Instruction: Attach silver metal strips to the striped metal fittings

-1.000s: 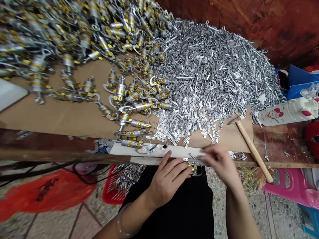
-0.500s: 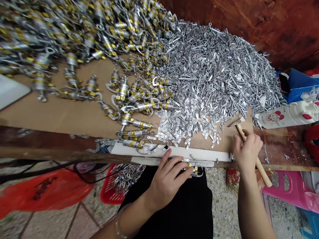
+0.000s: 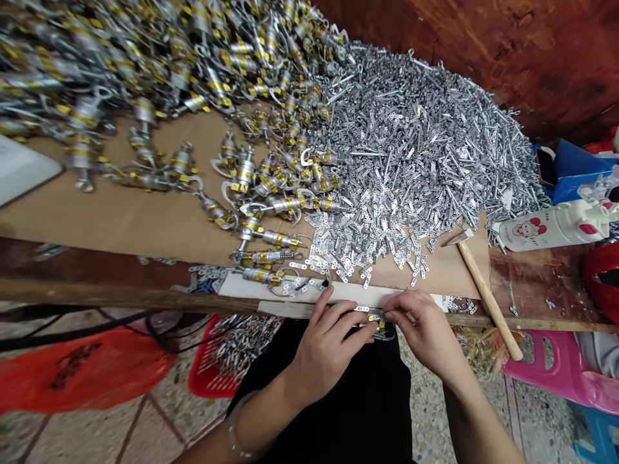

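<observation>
At the table's front edge, my left hand is wrapped over a metal fitting with yellow tabs and a curved hook, most of it hidden under the fingers. My right hand pinches at the fitting's right end; whatever lies between its fingertips is too small to make out. A small flat metal plate with holes rests just above the left fingertips. To the right lies a hammer, its wooden handle jutting past the edge, untouched by either hand.
A heap of small metal plates and pins covers the table's right part. Finished-looking silver and yellow fittings pile up at left. A white bottle lies at right. Below are a red basket and a pink stool.
My right hand has let go of the hammer, which stays on the table, and has moved left to the fitting. My left hand keeps its place.
</observation>
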Motion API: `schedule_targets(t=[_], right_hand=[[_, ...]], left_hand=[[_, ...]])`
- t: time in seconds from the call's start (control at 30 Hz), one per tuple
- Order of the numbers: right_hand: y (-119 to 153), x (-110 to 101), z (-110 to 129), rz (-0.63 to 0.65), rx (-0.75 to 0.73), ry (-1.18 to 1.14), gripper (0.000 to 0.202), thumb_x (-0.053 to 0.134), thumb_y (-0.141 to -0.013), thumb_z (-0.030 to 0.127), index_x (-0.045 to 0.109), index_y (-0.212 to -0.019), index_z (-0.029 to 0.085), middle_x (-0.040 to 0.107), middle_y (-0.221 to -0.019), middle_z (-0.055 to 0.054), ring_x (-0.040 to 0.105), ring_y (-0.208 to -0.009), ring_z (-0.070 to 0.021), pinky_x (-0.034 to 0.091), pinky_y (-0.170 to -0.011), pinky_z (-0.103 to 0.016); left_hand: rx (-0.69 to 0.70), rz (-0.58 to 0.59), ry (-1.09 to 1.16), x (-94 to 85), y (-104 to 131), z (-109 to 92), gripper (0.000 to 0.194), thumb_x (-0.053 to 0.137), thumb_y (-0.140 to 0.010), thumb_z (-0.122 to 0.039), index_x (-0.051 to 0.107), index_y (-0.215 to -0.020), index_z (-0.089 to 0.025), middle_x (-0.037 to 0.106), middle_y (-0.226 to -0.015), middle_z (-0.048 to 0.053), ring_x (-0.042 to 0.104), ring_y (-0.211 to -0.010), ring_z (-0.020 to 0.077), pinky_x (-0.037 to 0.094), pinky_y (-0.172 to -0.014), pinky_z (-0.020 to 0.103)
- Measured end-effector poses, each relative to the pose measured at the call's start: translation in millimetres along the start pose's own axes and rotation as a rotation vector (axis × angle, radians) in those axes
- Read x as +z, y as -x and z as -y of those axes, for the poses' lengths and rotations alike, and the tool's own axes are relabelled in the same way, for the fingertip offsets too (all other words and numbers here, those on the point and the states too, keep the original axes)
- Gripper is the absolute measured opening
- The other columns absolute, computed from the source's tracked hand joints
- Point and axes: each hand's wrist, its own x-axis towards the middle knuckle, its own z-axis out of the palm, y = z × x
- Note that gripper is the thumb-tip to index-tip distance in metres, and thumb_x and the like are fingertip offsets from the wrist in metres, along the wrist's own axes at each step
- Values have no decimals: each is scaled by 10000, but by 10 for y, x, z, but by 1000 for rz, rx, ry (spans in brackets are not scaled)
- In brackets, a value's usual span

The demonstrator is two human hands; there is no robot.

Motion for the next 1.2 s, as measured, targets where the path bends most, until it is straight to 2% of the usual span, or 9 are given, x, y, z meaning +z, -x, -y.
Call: schedule_targets(t=[0.13,0.27,0.5,0.67,0.77,0.9,0.97,1.07,1.2], right_hand=[[52,75,86,-103,-49,-84,169,460,-869,152,588,-948,230,626,-866,-16,549,-837,-169,421,-732,-295],[139,265,151,-285,45,-131,94,502,-861,230,588,-825,223,626,-782,-6,544,-765,-163,409,-685,-288],[233,483,57,-356,212,83,75,543,-823,269,558,-762,227,552,-794,-7,479,-789,-193,298,-695,-323],[234,566,37,-426,254,16,154,559,-805,292,476,-913,221,521,-892,-16,475,-845,-198,314,-726,-325],[209,435,-70,-504,237,-1,199,536,-824,346,456,-953,218,528,-908,-29,488,-850,-199,340,-740,-330],[11,-128,-527,-784,428,366,351,477,-842,440,457,-1043,154,512,-977,-129,475,-903,-245,342,-752,-365],[-145,-440,-804,-778,471,434,424,536,-796,441,489,-1039,96,505,-976,-192,451,-935,-301,321,-757,-411],[-306,-704,-1032,-653,435,453,269,559,-778,379,557,-871,126,544,-851,-156,488,-842,-280,343,-714,-386],[-125,-549,-767,-607,368,457,263,371,-878,352,544,-914,157,568,-799,-106,529,-723,-221,374,-603,-310]], left_hand=[[-2,5,-6,-8,-1,0,115,575,-824,-162,645,-885,-229,666,-805,-16,575,-884,176,298,-1042,500],[-7,8,-10,-8,9,-1,126,553,-837,-161,644,-897,-224,662,-803,-11,571,-892,178,289,-1045,499],[-21,8,6,-5,21,-3,133,552,-836,-150,647,-901,-216,656,-797,-9,563,-893,184,281,-1041,501],[-21,24,9,-11,14,1,144,548,-836,-148,644,-912,-224,654,-798,-11,563,-892,183,283,-1038,504],[-33,14,10,-12,2,-7,125,559,-833,-148,643,-888,-221,654,-790,-15,563,-885,177,280,-1042,499],[-30,-9,18,-6,-6,-14,109,582,-813,-125,643,-849,-208,652,-769,-16,562,-860,171,285,-1037,494],[-26,-14,19,1,-1,-15,103,583,-814,-129,643,-845,-207,651,-768,-15,563,-858,170,290,-1035,495],[-42,-21,21,12,6,-19,105,566,-828,-142,643,-839,-212,647,-765,-18,564,-863,169,294,-1033,500],[-51,-17,41,6,1,-27,120,544,-841,-137,643,-835,-203,644,-759,-16,559,-862,164,296,-1035,485]])
